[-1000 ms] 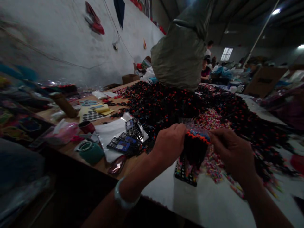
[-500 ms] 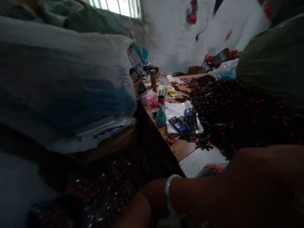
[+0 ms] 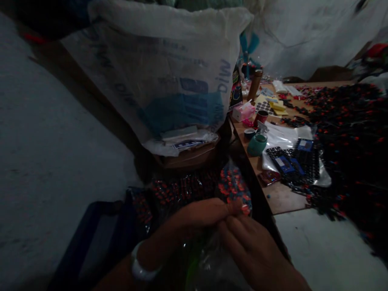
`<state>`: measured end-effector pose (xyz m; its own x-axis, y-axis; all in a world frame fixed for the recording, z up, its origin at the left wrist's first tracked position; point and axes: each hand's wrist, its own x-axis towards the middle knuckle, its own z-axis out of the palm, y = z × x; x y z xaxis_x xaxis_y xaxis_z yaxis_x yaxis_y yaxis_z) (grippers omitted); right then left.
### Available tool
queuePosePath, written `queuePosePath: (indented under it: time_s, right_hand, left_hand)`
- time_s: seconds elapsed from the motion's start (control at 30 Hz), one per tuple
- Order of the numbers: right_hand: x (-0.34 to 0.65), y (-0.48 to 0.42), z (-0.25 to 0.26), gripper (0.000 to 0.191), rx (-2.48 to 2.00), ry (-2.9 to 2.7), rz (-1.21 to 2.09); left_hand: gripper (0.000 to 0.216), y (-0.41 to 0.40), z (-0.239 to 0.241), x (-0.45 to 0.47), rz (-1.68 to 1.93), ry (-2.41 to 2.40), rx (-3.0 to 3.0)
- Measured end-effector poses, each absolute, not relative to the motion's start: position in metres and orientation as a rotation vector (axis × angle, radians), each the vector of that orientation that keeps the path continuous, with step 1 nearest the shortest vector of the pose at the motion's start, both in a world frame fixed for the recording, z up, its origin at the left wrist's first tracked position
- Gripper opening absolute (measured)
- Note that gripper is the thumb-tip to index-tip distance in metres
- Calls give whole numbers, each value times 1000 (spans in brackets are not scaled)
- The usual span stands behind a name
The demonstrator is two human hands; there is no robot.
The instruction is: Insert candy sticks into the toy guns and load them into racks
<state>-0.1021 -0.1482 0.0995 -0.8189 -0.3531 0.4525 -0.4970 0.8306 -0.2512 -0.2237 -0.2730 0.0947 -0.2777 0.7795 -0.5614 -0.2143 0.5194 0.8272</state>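
Observation:
Both hands meet low in the view, left of the table's edge. My left hand [image 3: 200, 216], with a pale bangle on its wrist, is closed in a pinch on the top of a clear plastic bag [image 3: 209, 258]. My right hand [image 3: 248, 246] has its fingers curled on the same bag from the right. Just beyond the fingertips lies a clear bag of black pieces with red and blue dots [image 3: 233, 188]. The dim light hides what the held bag contains.
A big white woven sack [image 3: 163, 68] stands behind on a carton. The wooden table [image 3: 280, 198] to the right carries a green cup [image 3: 256, 144], a red cup [image 3: 260, 117], black perforated cards [image 3: 298, 159] on clear film and a wide heap of black pieces [image 3: 351, 133].
The view has swung left and down, from the table top to the floor beside it. Both hands left the orange-edged bundle over the table and now pinch a bag below.

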Motion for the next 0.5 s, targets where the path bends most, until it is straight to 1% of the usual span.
queuePosePath:
  time_s: [0.13, 0.27, 0.33, 0.37, 0.5]
  right_hand:
    - [-129, -166, 22, 23, 676, -2834, 575]
    - [-121, -159, -29, 35, 610, -2925, 691]
    - [-105, -154, -44, 40, 476, -2996, 747]
    - [-97, -152, -51, 41, 395, -3028, 765]
    - [-68, -143, -71, 38, 158, -3062, 797]
  left_hand:
    - [38, -269, 10, -230, 1059, 1898, 241]
    - [40, -280, -63, -251, 904, 2145, 211]
    - [28, -294, -88, -268, 774, 2251, 209]
    - [27, -302, -98, -277, 700, 2292, 211]
    - [34, -332, -123, -307, 388, 2441, 235]
